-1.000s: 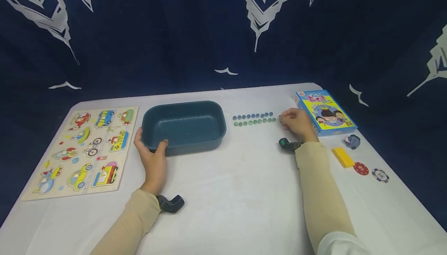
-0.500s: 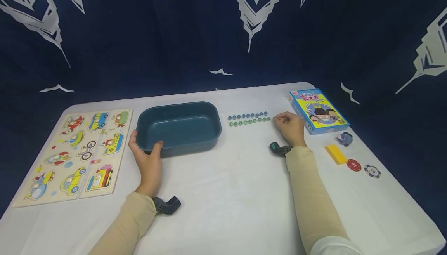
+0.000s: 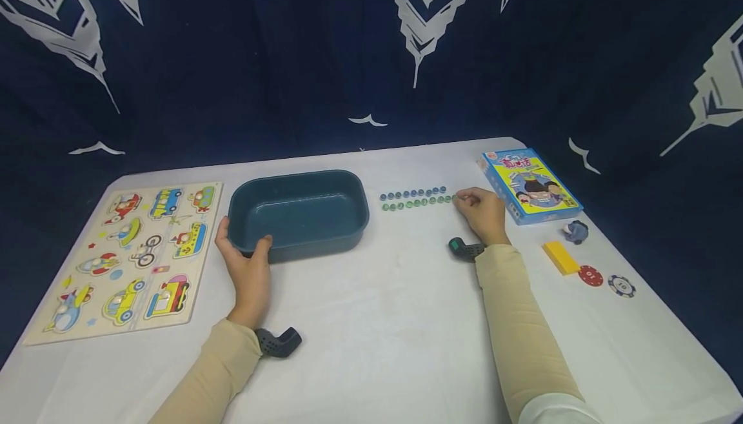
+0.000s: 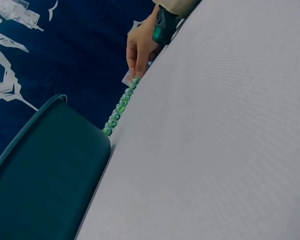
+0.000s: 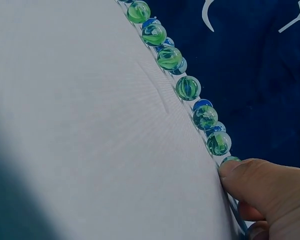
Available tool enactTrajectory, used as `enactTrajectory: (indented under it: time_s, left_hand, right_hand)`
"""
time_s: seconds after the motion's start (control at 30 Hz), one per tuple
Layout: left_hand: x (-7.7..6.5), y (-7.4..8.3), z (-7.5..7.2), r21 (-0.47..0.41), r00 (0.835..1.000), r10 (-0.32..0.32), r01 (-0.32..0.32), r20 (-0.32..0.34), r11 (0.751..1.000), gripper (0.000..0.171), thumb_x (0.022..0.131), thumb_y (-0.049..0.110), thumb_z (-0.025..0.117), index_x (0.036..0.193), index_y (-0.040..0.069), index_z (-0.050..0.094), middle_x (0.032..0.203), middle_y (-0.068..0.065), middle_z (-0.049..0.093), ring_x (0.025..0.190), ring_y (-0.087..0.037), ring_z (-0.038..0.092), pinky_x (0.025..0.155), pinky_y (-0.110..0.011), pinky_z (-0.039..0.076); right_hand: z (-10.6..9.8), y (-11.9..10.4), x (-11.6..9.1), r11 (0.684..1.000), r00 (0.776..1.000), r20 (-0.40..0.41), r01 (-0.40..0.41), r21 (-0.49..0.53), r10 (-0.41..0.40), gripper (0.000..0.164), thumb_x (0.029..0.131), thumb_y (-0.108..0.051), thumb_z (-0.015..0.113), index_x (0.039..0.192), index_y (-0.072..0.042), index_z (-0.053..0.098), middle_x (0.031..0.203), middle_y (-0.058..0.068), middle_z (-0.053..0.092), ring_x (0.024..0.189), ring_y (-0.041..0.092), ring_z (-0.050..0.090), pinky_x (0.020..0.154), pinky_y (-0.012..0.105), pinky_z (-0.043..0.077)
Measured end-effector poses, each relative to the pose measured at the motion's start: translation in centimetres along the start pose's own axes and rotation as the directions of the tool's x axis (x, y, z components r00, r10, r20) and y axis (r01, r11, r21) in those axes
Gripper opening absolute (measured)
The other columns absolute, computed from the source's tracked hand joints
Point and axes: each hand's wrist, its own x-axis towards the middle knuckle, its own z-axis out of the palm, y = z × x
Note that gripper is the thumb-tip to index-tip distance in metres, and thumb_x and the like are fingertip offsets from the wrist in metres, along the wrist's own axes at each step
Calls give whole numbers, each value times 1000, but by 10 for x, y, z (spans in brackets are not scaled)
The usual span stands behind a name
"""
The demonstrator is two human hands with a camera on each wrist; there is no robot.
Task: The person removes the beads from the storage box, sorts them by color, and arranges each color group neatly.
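My right hand (image 3: pixel 483 213) pinches a green glass marble (image 5: pixel 231 160) between thumb and finger at the right end of a row. That row of green marbles (image 3: pixel 416 203) runs leftward on the white cloth. Just behind it lies a parallel row of blue marbles (image 3: pixel 413 193). My left hand (image 3: pixel 249 275) holds the near left corner of a dark teal plastic tub (image 3: pixel 313 248), thumb at the front rim and fingers along the left side. The tub's inside shows nothing in it. In the left wrist view the tub wall (image 4: pixel 50 170) appears, but the left hand itself does not.
A wooden vehicle puzzle board (image 3: pixel 124 259) lies left of the tub. To the right are a blue-and-yellow game box (image 3: pixel 531 185), a small bluish figure (image 3: pixel 576 232), a yellow block (image 3: pixel 560 258), a red chip (image 3: pixel 590 275) and a black-and-white chip (image 3: pixel 622 286).
My right hand has brought its marble leftward, up to the end of the green row. The head view has shifted slightly. My left hand stays at the tub's corner.
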Motion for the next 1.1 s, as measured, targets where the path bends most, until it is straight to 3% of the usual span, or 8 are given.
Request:
enactTrajectory:
  time_s: [0.3,0.47,0.6,0.73,0.8,0.9,1.0,1.1]
  left_hand:
    - [3,1,-7,-18,1000,-12,12,-11,1000,78,94,7,58,156,21,13,162,7,7,149,-6,-2,118,-29,2]
    - [-1,11,-9,-20,999,-33,33,1,999,78,94,4,56,156,17,11,163,3,7,150,-10,-2,118,-30,2]
    - [-4,21,-9,-22,999,-33,33,2,999,76,94,3,55,155,13,12,163,-2,7,151,-13,-1,118,-31,3]
    - [-1,14,-8,-20,1000,-29,29,-4,999,77,93,5,57,155,15,13,163,2,9,150,-10,1,118,-30,4]
    - [2,7,-7,-16,1000,-23,23,-7,1000,77,93,7,59,156,18,14,162,5,10,149,-8,2,118,-30,4]
    - [5,0,-4,-18,1000,-12,11,-6,1000,77,94,8,60,155,19,15,162,7,11,149,-5,2,118,-30,5]
    - [6,-3,-2,-27,1000,1,-1,-4,1000,77,94,9,60,155,19,15,161,8,12,148,-5,2,118,-30,5]
    - [4,3,-1,-33,1000,-3,3,6,999,77,93,7,59,155,17,15,162,5,11,149,-7,2,119,-31,5]
  right_hand:
    - [3,-5,2,1000,1000,26,14,4,-14,25,91,-15,70,114,-4,73,85,10,64,70,21,52,60,27,40]
    - [-4,-13,4,999,999,51,-7,49,5,32,91,-14,69,122,-7,70,95,10,63,69,19,52,55,24,39]
    - [-13,-36,7,997,999,50,5,78,-9,32,93,-18,69,124,-10,69,103,9,64,77,18,53,62,24,42]
    - [-19,-71,8,981,990,69,114,160,-126,29,92,-19,70,120,-10,71,101,9,65,77,18,56,60,22,45]
    - [-17,-90,7,957,970,118,180,227,-211,27,92,-17,70,118,-8,72,99,9,66,74,17,58,58,21,46]
    - [-8,-115,4,916,914,237,249,314,-330,25,92,-13,71,115,-3,72,99,11,69,72,17,59,58,22,46]
    - [6,-138,1,892,837,366,279,355,-407,24,92,-10,70,114,0,72,101,13,71,75,23,60,61,25,47]
    - [21,-159,0,862,743,454,343,372,-492,21,91,-7,70,110,-1,74,99,9,73,76,24,61,64,28,49]
